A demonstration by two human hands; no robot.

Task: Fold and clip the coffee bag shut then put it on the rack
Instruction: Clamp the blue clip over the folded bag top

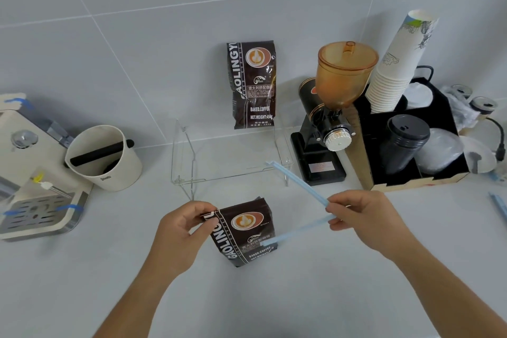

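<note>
Two coffee bags show: one (244,233) at 6 o'clock on the bench (82,282), one (252,85) at 12 o'clock on the single clear rack (230,156). One blue sealing clip (299,186) is spread in a V; more blue strips (499,206) at the 3 o'clock edge are too cut off to count. One grinder (329,118), one knock box (104,156), one espresso machine (33,173), one black organiser (411,145), one stack of paper cups (397,68), uncountable. Two hands (178,230) (365,214).
</note>
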